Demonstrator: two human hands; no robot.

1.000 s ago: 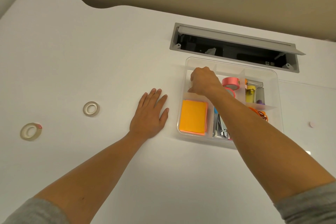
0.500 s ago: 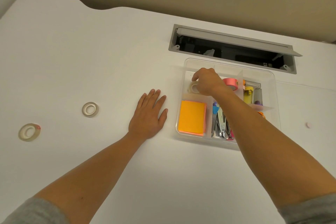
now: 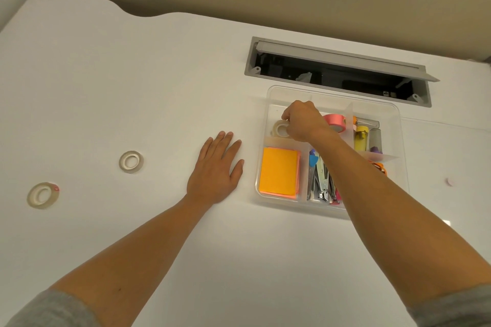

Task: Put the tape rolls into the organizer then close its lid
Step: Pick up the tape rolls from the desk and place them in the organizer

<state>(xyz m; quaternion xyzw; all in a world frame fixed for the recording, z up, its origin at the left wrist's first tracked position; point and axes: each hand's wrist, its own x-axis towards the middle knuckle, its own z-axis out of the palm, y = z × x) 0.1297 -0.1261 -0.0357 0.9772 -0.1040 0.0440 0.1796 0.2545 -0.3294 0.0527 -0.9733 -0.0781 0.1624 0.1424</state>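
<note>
**Clear roll in the organizer's far-left bay**

Our right hand (image 3: 301, 122) reaches into the organizer (image 3: 401, 141), its fingers (image 3: 284, 115) curled over a clear tape roll (image 3: 280, 129) that lies in the compartment at about 10 o'clock of the tray. The fingertips touch the roll's top edge; we cannot tell whether they grip it or merely rest on it. A pink roll (image 3: 336, 122) stands on edge just right of the hand. An orange pad (image 3: 279, 172) fills the near-left compartment, and staplers (image 3: 320, 183) lie in the bay beside it. Our left hand (image 3: 216, 167) lies flat and open on the surface (image 3: 132, 74), just left of the organizer. Two more clear rolls wait well apart at 9 o'clock: one (image 3: 131, 161) nearer, one (image 3: 42, 195) farther out.
</note>
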